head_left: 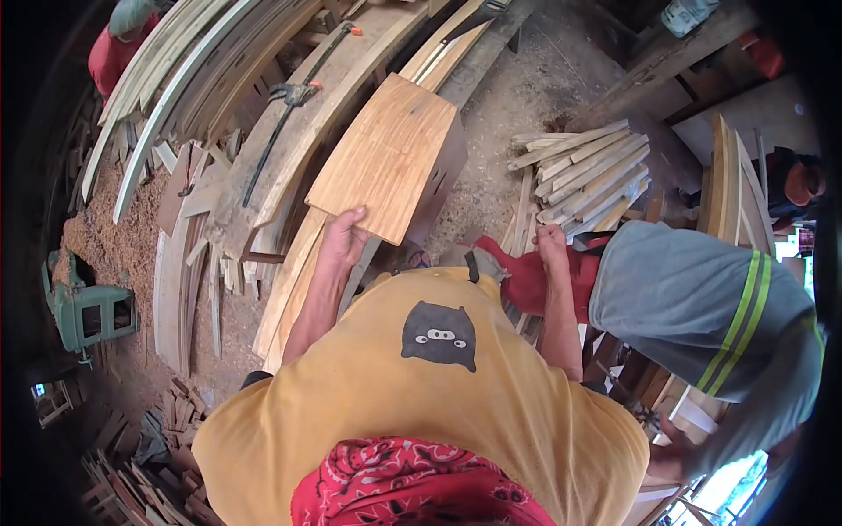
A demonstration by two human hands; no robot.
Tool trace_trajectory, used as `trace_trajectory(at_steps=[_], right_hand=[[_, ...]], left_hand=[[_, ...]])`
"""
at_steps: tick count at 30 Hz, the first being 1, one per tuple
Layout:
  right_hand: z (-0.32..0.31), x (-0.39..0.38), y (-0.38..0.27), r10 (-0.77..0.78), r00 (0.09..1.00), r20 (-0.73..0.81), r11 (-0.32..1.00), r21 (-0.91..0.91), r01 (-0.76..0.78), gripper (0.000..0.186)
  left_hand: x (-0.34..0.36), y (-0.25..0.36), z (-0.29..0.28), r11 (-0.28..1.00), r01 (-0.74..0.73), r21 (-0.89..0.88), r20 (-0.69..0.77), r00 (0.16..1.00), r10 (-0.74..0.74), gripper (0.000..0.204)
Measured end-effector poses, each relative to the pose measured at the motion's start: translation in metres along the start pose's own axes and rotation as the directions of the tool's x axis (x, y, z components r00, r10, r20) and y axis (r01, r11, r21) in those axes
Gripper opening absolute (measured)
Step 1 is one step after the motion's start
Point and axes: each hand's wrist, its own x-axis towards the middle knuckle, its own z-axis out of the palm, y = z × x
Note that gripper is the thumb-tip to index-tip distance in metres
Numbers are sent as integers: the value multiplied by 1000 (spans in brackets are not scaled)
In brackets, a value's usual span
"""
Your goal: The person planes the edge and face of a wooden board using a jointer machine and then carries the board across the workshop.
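A smooth, light-brown wooden board (386, 153) lies in front of me, on or over long planks. A darker upright face with slots (445, 171) shows along its right side. My left hand (345, 241) is closed on the board's near left corner, thumb on top and fingers underneath. Off to the right of the board, my right hand (551, 245) is raised and closed, fingers pinched together. Whether something small is in it I cannot make out. A handsaw (474, 22) rests on the planks beyond the board.
Left of the board, a long bench plank (303, 131) carries bar clamps (292, 95). Cut wood strips (588, 167) are piled at right. Close on my right bends a person in a grey striped shirt (693, 298). A green machine (92, 307) stands by sawdust (114, 232) at left.
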Motion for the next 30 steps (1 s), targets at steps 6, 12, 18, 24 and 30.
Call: trace_trajectory(at_steps=[6,12,18,24,30], right_hand=[[22,90,-4,418,906,-67,909,46,-415,20],[53,225,-9,357,933,-36,932,-52,-358,23],[7,357,24,181,979,91,933,-330,-142,24],[-83,407,62,-84,882,465,782,-517,347,27],[-108,422,-12,407,913,-12,872,-293,-392,35]], left_hand=[[50,9,45,999,-15,30,13,1000,14,65],[110,-11,80,998,-28,53,-21,999,29,62],[215,-37,136,997,10,72,-70,998,-5,63],[349,-54,247,985,54,162,-100,994,-38,70],[474,-63,348,948,65,311,13,997,-72,62]])
